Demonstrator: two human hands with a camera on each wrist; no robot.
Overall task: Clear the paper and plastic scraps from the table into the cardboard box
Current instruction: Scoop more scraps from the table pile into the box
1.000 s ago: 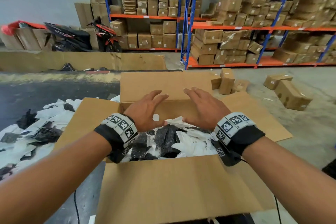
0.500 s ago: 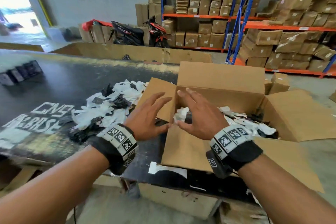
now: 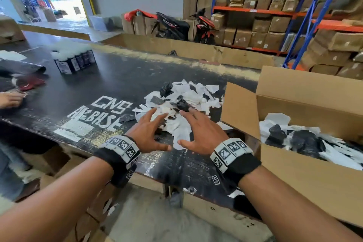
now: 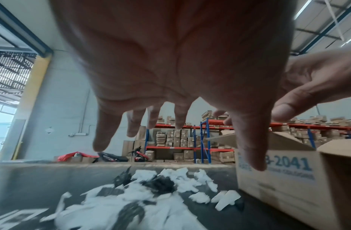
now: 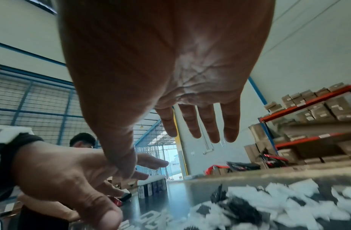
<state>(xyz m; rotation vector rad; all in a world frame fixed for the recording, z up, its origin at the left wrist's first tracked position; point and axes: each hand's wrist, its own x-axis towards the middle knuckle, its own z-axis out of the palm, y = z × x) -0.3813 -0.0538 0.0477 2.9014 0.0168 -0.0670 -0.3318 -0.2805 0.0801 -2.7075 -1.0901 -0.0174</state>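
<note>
A heap of white paper and black plastic scraps (image 3: 186, 102) lies on the black table (image 3: 110, 84), just left of the open cardboard box (image 3: 294, 179). More scraps (image 3: 306, 139) fill the box. My left hand (image 3: 151, 129) and right hand (image 3: 198, 129) hover side by side over the near edge of the heap, palms down, fingers spread, holding nothing. In the left wrist view the left hand (image 4: 180, 129) hangs above the scraps (image 4: 143, 194), with the box (image 4: 284, 186) to the right. In the right wrist view the right hand (image 5: 196, 132) is empty above the blurred scraps (image 5: 268, 207).
A cluster of dark bottles with white caps (image 3: 73, 59) stands at the table's far left. Another person's hand (image 3: 10, 99) rests at the left edge near red and black items (image 3: 29, 82). A long cardboard wall (image 3: 196, 49) borders the table's far side. Shelves of boxes (image 3: 275, 25) stand behind.
Both hands have moved left, from above the open box to above the scrap heap on the table. They were empty throughout and the view has turned left.
</note>
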